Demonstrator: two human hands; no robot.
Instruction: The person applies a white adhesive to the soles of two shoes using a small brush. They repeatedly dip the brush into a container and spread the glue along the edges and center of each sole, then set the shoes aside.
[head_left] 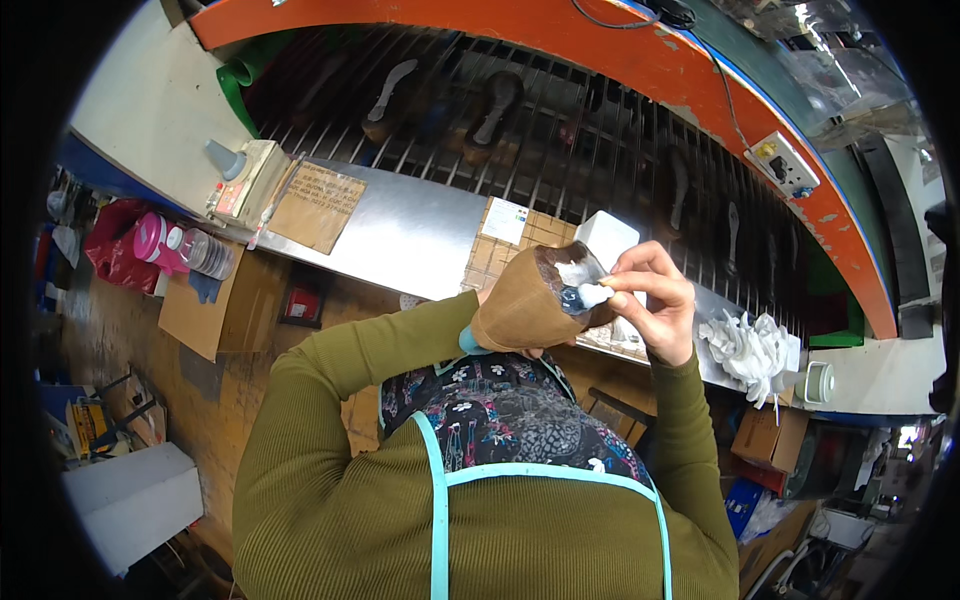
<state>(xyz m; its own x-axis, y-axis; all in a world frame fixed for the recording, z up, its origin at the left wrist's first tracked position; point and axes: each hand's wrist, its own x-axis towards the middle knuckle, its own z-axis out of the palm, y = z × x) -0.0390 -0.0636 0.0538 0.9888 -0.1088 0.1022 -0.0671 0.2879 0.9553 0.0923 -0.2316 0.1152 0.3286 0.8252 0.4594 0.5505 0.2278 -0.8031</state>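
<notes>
At chest height, just above the olive-green sleeves and the teal-strapped patterned apron (500, 420), the brown shoe upper (530, 300) sits over the left hand (528, 348), which is mostly hidden inside or behind it; only fingertips show under the lower edge, so it's supporting the piece but exact grip can't be made out. Right hand (655, 300) is pinched on a small white wad (595, 294), fingers closed around it, wad pressed against the dark inner edge of the upper's opening. A teal bit pokes out at the upper's left base; can't tell what it is. Just beyond the hands: metal bench ledge (400, 230) with a white block (606, 238) right behind the upper, and a pile of white rags (748, 348) to the right, a white roll (818, 382) beside that. Left along the ledge: cardboard card (320, 205), small box with a grey cone-tipped bottle (226, 160) on it, pink-capped bottles (180, 248) lower left. Farther back: dark wire rack (560, 130) carrying shoe pieces, framed by an orange curved rail (640, 55) with a switch box (782, 163) on its right side.
</notes>
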